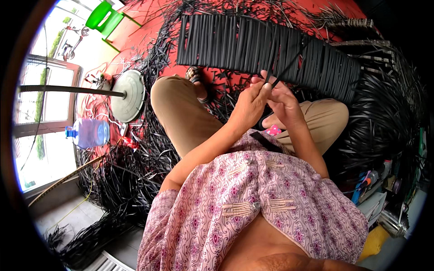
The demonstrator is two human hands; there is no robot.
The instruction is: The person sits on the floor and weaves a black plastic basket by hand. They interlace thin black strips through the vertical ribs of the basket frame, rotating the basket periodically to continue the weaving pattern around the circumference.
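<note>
In front of my crossed legs lies a long panel [253,43] wrapped crosswise with black flat strips, bending down toward the right. Just at its near edge my two hands meet. My left hand [253,98] pinches a loose black strip [270,61] between thumb and fingers. Close against it, my right hand [285,100] has its fingers curled at the same spot, where a second stretch of strip [291,67] slants down from the panel. The strip ends between the fingers are partly hidden.
A large heap of black strips [379,122] lies at right, with more strips [131,176] at left. Also at left stand a round grey base with a pole [128,97], a clear water jug [91,133] and a green chair [105,19]. Tools [368,178] lie lower right.
</note>
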